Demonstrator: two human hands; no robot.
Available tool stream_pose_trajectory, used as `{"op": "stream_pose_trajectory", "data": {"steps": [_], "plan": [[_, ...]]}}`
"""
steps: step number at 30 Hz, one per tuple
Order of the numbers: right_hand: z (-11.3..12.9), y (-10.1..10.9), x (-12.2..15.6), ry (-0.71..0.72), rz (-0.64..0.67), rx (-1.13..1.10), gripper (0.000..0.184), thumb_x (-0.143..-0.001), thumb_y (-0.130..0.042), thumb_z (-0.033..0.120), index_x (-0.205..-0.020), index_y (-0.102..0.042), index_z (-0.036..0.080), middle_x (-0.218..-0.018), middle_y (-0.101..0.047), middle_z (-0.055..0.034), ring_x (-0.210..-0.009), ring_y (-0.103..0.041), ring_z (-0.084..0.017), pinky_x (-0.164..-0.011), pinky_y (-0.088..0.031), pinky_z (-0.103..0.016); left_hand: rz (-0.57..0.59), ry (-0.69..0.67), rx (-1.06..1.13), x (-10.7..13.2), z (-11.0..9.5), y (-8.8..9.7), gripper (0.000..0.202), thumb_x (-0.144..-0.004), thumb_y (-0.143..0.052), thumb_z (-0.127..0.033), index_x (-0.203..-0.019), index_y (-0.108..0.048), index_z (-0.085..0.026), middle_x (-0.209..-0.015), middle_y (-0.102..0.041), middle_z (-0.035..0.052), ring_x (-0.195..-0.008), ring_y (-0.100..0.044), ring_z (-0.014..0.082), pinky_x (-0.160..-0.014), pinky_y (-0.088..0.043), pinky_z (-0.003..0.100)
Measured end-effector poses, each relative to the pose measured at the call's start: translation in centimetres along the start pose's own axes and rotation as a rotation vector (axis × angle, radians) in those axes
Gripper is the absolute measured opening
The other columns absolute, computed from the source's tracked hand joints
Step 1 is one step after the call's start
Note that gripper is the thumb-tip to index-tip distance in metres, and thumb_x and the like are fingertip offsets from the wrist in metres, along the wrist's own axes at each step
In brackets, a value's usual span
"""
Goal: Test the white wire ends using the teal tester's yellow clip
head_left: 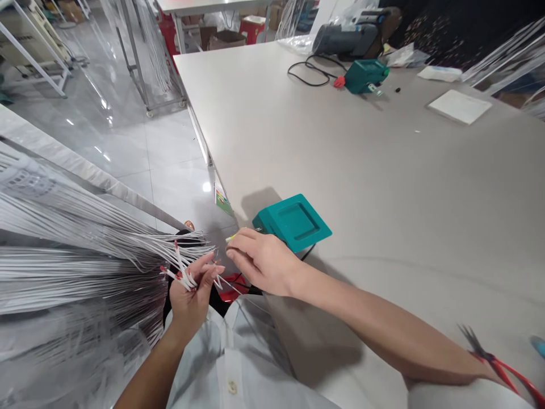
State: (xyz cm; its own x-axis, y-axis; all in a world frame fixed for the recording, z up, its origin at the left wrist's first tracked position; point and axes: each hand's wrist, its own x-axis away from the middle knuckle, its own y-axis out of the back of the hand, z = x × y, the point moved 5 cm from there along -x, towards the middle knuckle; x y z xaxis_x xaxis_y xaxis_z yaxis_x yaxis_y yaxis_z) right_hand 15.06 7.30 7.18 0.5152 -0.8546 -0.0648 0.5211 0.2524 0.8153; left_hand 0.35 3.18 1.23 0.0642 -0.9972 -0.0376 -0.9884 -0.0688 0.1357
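Note:
My left hand is closed around several short white wires with red ends, its thumb and fingertips pinched together. To its right, my right hand is beside a teal device with a recessed top, at the table's left edge. Its fingers are pinched on a thin yellow-and-white piece, mostly hidden by the hand. Left of both hands, long bundles of white wires reach toward my left hand, their cut ends spread close to its fingers.
The table extends to the right. On it lie red-handled cutters by my right forearm, a second teal device, a grey motor, a black cord and a white pad. A wheeled rack stands beyond the left edge.

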Motion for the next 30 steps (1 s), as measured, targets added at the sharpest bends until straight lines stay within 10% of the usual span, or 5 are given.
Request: {"op": "stream_pose_trajectory", "data": {"steps": [3, 9, 20, 30], "plan": [[0.7, -0.4, 0.4, 0.125, -0.011, -0.035, 0.024, -0.085, -0.045, 0.031, -0.097, -0.057, 0.014, -0.092, -0.058, -0.0072, -0.075, -0.053, -0.014, -0.061, -0.039, -0.023, 0.029, -0.006, 0.003, 0.0, -0.1, -0.3, 0.025, -0.076, -0.060, -0.021, -0.100, -0.063, -0.015, -0.069, -0.070, 0.0018, -0.060, -0.063, 0.0124, -0.060, -0.050, 0.022], [1.2, -1.1, 0.1, 0.239, -0.044, -0.068, 0.023, -0.082, -0.040, 0.016, -0.064, -0.055, 0.014, -0.064, -0.051, -0.0026, -0.060, -0.044, -0.011, -0.054, -0.035, -0.022, 0.054, -0.005, -0.079, 0.2, 0.1, -0.4, 0.024, -0.076, -0.060, -0.025, -0.097, -0.067, -0.017, -0.076, -0.072, 0.0041, -0.065, -0.064, 0.0156, -0.065, -0.050, 0.025], [-1.2, -5.0, 0.4, -0.542, 0.623, -1.081, 0.014, -0.070, -0.043, 0.017, -0.056, -0.046, 0.016, -0.045, -0.042, 0.0067, -0.030, -0.040, -0.006, -0.029, -0.028, -0.017, 0.093, -0.243, -0.205, 0.8, -0.4, 0.1, 0.018, -0.074, -0.061, -0.023, -0.088, -0.071, -0.022, -0.083, -0.073, 0.0062, -0.072, -0.066, 0.0196, -0.068, -0.052, 0.027], [0.2, -0.6, 0.8, 0.030, 0.045, -0.182, 0.018, -0.088, -0.042, 0.027, -0.085, -0.055, 0.015, -0.077, -0.056, -0.0044, -0.072, -0.052, -0.013, -0.064, -0.041, -0.023, 0.095, 0.127, 0.023, 0.1, 0.2, -0.6, 0.028, -0.074, -0.063, -0.025, -0.100, -0.064, -0.016, -0.070, -0.071, 0.0034, -0.059, -0.063, 0.0139, -0.058, -0.050, 0.024]]}}
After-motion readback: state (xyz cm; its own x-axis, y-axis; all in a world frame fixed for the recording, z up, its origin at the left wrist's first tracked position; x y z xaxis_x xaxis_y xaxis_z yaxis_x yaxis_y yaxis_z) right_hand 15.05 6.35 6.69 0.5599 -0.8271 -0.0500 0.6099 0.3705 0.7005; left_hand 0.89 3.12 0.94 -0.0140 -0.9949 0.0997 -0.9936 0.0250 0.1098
